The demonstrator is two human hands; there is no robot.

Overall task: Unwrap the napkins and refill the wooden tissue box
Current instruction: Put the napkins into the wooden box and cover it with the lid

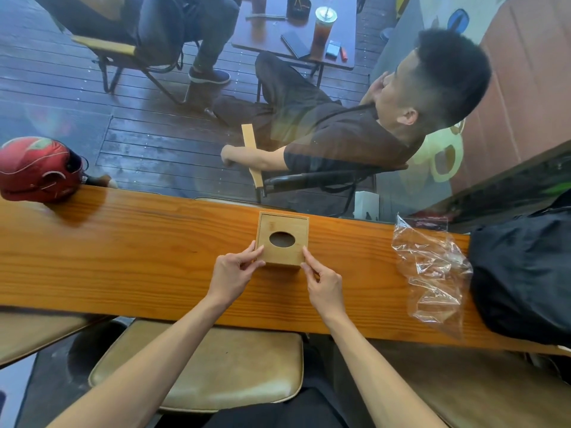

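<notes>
The wooden tissue box [281, 225] stands on the long wooden counter [129, 242], its lid bearing a dark oval opening with no napkin showing through it. My left hand [236, 274] pinches the box's near left corner with thumb and fingers. My right hand [323, 282] grips the near right corner the same way. An empty, crumpled clear plastic wrapper [432, 270] lies on the counter to the right of the box. No loose napkins are in view.
A red helmet [40, 168] sits at the counter's far left. A black bag [522, 273] fills the right end. Behind the counter is a glass pane; beyond it a person sits in a chair. A padded stool [200, 366] stands below me.
</notes>
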